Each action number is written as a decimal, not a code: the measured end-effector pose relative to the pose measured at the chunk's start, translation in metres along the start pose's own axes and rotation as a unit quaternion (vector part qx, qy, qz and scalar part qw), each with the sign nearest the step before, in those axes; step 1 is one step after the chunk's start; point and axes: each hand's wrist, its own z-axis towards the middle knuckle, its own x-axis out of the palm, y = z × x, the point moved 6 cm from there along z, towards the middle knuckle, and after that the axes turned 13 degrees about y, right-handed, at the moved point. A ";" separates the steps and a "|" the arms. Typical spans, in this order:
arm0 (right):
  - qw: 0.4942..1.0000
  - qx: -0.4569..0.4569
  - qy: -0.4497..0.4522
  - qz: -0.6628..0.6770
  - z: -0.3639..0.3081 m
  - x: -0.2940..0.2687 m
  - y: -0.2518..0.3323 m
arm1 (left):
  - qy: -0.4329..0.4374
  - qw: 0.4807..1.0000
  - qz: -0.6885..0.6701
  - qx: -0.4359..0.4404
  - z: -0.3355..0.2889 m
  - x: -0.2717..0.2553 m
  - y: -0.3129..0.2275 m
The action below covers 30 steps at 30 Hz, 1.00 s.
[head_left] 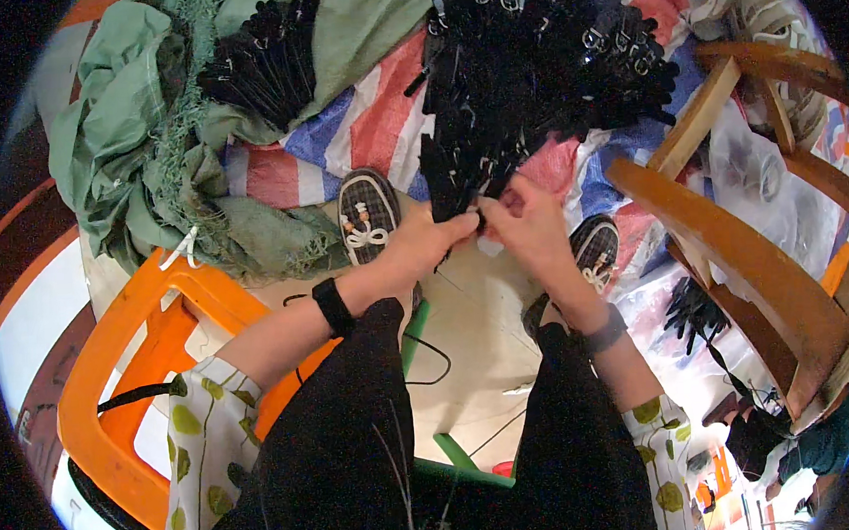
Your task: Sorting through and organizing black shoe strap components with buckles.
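On the far left of our landmark, the large fan-shaped heap of black fabric-like strips with silver metal buckles (539, 77), we have an orange plastic stool (87, 417), nearer to us than the heap. Beyond the stool, also left of the heap, lies a crumpled green woven cloth (114, 108), and between that cloth and the heap rests a smaller fan of thin black strips (265, 67). Our dark checked left shoe (369, 206) stands just left of the heap's narrow end.

Our left hand (414, 242) comes in from the left to that narrow end and seems to pinch it, thumb on our side. The heap lies straight ahead of this hand: its long axis runs away from us, the tapered end pointing toward our knees between both hands, the buckled part spreading ahead and to the right.

Our right hand (536, 235) sits just right of the narrow end, fingers bent and thumb reaching in; we cannot tell whether it grips a strip. Both hands are close to the tip, the left seemingly in firmer contact. Farther right of the heap, well apart from both hands, stands a brown wooden frame (730, 239).
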 end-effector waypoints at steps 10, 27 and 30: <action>0.991 0.047 0.126 -0.003 0.018 0.023 0.010 | 0.005 0.997 0.070 -0.035 -0.003 -0.014 0.003; 0.967 -0.006 -0.157 -0.203 0.042 -0.083 0.038 | -0.017 0.993 -0.112 -0.030 -0.009 -0.020 -0.003; 0.969 -0.041 -0.140 -0.200 0.044 -0.080 0.031 | -0.014 0.985 -0.174 -0.010 -0.008 -0.021 -0.006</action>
